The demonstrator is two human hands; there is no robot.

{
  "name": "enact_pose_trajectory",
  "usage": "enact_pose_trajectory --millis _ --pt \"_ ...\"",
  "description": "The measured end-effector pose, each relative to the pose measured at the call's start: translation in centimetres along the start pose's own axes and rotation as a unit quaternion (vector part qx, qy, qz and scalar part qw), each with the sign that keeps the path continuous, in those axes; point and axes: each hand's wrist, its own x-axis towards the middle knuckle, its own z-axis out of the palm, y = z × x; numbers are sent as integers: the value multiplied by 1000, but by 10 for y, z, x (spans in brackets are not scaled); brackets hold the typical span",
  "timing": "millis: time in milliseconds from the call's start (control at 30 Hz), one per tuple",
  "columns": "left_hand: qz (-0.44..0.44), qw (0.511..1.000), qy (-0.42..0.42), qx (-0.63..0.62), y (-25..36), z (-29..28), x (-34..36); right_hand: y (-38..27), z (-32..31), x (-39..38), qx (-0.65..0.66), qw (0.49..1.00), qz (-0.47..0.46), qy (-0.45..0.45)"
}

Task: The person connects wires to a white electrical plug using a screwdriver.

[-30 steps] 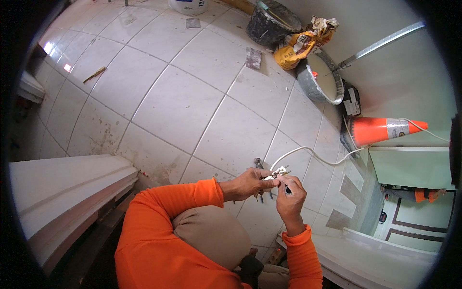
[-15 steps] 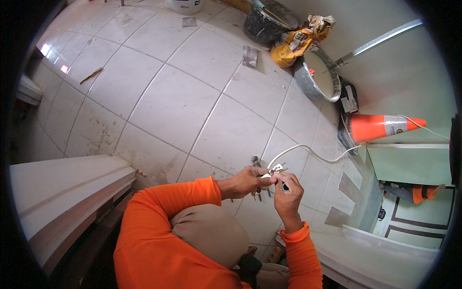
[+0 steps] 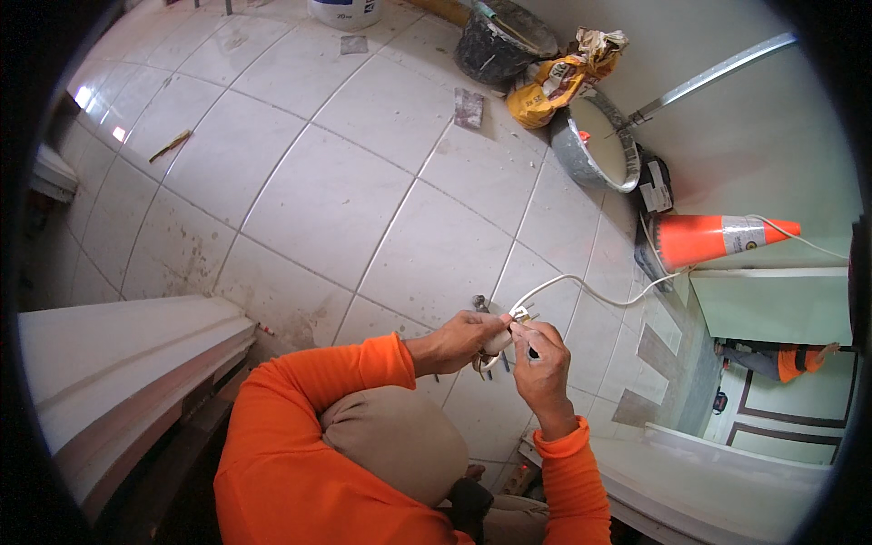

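Observation:
My left hand (image 3: 465, 341) is closed around a white electrical plug (image 3: 520, 314) with its metal pins pointing right. From the plug a white cable (image 3: 581, 283) arcs off across the tiles. At the plug's near side my right hand (image 3: 543, 368) is closed in a pinch, fingertips touching it. A dark, round-ended thing (image 3: 534, 353) shows in the curl of that hand; its kind is too small to tell. Below the hands, pliers (image 3: 480, 302) lie on the floor, partly covered by my left hand.
An orange cone (image 3: 708, 238) lies at the right with the cable over it. Along the wall stand a grey tub of pale mix (image 3: 599, 145), a yellow bag (image 3: 545, 95) and a black bucket (image 3: 504, 45). Another person in orange (image 3: 792, 361) is at the far right.
The plug has turned a little in my left hand, and less of its inside shows. My right fingers have shifted slightly left against it.

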Motion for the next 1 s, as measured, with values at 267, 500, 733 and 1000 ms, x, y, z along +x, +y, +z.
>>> enact_pose_trajectory --millis 267,500,733,1000 --pt "29 996 -22 -76 5 1 -3 -8 -20 -4 150 950 261 77" --pt "30 994 -62 -83 14 3 -12 -7 -77 4 339 925 165 54" --pt "59 997 -38 10 7 1 -10 -52 -123 9 194 967 17 165" --pt "43 998 -38 14 8 4 -12 -47 -98 7 179 959 -64 211"
